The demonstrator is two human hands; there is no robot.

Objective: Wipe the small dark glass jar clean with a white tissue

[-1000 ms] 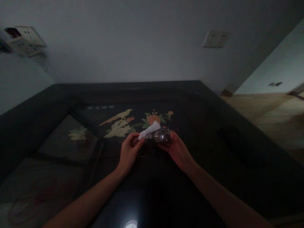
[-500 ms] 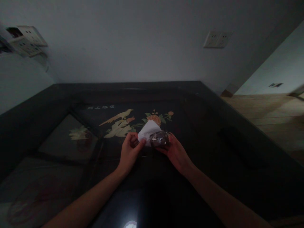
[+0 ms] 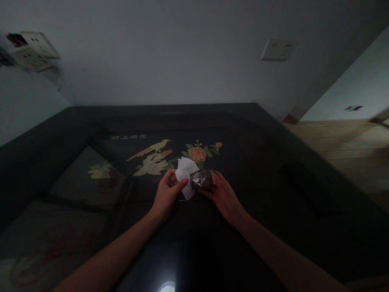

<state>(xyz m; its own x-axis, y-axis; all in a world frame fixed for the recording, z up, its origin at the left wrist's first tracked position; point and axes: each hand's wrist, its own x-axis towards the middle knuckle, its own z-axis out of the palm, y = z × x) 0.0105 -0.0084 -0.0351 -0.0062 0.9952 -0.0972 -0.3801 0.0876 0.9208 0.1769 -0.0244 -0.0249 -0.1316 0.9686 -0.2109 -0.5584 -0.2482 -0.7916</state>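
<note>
Left hand [image 3: 166, 193] pinches a white tissue [image 3: 186, 175] between thumb and fingers; right hand [image 3: 221, 194] is closed around a small dark glossy object [image 3: 203, 179], its identity unclear in the dim light. Tissue and object touch, held just above a black lacquered table [image 3: 273, 170] bearing a bird-and-flower inlay [image 3: 158, 156]. A wall socket [image 3: 278, 49] is mounted behind.
</note>
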